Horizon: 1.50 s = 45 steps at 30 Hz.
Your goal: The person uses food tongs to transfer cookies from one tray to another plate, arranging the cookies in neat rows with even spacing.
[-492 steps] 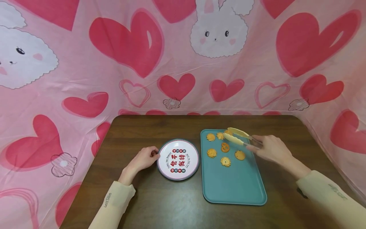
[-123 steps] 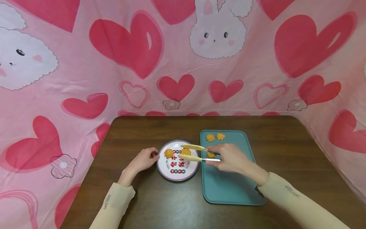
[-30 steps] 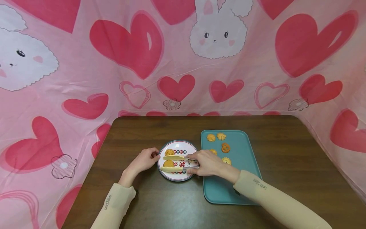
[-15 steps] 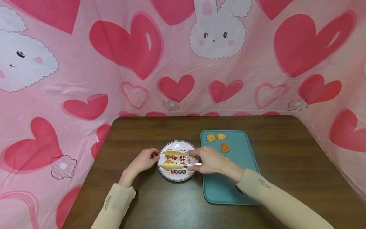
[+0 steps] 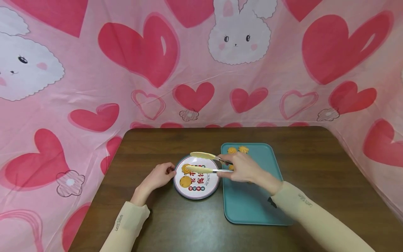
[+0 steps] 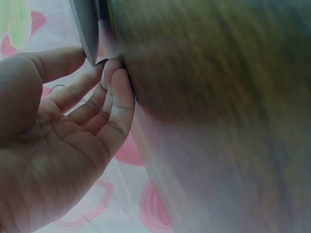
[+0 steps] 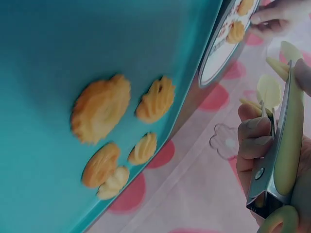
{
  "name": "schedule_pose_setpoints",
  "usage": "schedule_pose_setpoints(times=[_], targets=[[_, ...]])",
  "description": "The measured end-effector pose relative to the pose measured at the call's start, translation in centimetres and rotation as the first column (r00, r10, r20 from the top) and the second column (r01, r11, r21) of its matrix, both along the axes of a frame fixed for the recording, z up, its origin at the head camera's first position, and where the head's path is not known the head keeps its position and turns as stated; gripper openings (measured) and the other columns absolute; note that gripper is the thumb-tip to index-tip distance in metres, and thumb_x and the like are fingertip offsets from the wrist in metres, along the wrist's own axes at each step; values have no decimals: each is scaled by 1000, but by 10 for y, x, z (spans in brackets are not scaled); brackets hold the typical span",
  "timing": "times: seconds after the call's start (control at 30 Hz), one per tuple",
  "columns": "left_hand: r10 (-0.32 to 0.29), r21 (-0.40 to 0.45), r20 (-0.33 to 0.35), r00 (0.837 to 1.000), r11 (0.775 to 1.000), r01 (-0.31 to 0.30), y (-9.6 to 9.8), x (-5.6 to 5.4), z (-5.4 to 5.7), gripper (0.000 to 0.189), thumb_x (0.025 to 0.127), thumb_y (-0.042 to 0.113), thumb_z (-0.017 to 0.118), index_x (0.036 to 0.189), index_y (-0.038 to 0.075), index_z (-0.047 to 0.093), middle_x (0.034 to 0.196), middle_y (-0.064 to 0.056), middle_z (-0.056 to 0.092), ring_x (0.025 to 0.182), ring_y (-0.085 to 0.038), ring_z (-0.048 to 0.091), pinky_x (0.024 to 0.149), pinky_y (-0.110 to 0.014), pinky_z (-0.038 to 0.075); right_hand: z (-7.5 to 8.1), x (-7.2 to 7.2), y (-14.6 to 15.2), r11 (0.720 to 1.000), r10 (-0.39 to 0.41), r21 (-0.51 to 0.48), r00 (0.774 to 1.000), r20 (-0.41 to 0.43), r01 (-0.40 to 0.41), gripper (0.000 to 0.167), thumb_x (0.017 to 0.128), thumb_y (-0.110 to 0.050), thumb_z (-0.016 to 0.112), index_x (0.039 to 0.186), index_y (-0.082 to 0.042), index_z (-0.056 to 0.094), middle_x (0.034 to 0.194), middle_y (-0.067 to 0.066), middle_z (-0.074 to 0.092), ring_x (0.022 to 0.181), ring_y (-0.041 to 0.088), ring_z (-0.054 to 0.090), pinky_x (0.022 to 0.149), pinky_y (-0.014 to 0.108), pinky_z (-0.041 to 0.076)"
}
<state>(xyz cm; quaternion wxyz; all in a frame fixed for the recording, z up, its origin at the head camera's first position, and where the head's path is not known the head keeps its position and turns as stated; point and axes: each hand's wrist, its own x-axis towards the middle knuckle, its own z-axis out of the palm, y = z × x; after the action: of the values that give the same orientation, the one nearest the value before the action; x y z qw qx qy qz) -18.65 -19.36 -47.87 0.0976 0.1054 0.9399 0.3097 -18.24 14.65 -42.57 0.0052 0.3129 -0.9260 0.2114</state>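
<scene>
My left hand [image 5: 158, 175] pinches the near-left rim of a white plate [image 5: 207, 190] with red lettering; in the left wrist view the thumb lies on the plate's edge [image 6: 87, 29] and the other fingers curl beneath it. A swirled cookie [image 5: 185, 168] and a flat round cookie [image 5: 185, 181] lie on the plate's left side. My right hand [image 5: 244, 167] grips metal tongs [image 7: 286, 145] with pale yellow tips. The tongs' arms stand apart over the far right of the plate, with nothing between them.
Right of the plate lies a teal tray [image 5: 248, 211], partly under my right forearm. On it are several cookies, among them a swirled one [image 5: 232, 150], a star-shaped one [image 5: 243, 149] and a flower-edged one [image 7: 101, 109]. Pink patterned cloth hangs behind the table [image 5: 151, 140].
The round cookie, earlier on the tray and then between the tongs, now lies on the plate beside the swirled one. The tongs have released it and moved right and away. My left hand stays put.
</scene>
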Motion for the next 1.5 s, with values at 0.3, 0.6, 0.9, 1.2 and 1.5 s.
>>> schedule_pose_setpoints(times=[0.3,0.6,0.9,1.2,1.5], targets=[[3,5,8,1000,1000,-3,-1,-1,-1,18,94,16,68,108,5,69,82,-1,59,73,-17,53,68,-34,45,3,-7,31,998,-57,-10,997,-60,56,65,79,-49,80,129,-9,67,77,-2,61,63,13,48,59,33,42],[0,5,16,1000,1000,0,1,0,1,20,94,17,68,110,5,68,82,-1,59,74,-17,53,68,-33,45,1,-14,66,991,-136,-10,990,-43,136,68,82,-52,77,132,-7,65,81,-2,67,67,14,51,61,33,43],[-11,-5,-26,1000,1000,10,0,1,1,15,95,15,67,105,5,69,78,0,58,70,-15,52,67,-33,43,-3,-20,97,973,-231,-31,973,-24,230,71,82,-55,76,133,-7,64,111,10,72,85,25,65,73,44,49],[-4,-8,-22,1000,1000,4,0,1,0,15,95,16,67,106,6,69,79,-1,58,71,-15,52,67,-33,44,-11,-27,126,951,-308,14,951,-15,308,80,83,-61,71,135,-1,60,121,19,67,104,36,66,83,56,49],[0,-2,-17,1000,1000,0,0,2,1,16,95,17,67,106,6,69,79,-1,58,71,-16,52,67,-33,44,-19,-25,144,937,-347,48,938,26,345,83,85,-63,68,138,1,57,120,23,66,94,32,64,81,56,49]])
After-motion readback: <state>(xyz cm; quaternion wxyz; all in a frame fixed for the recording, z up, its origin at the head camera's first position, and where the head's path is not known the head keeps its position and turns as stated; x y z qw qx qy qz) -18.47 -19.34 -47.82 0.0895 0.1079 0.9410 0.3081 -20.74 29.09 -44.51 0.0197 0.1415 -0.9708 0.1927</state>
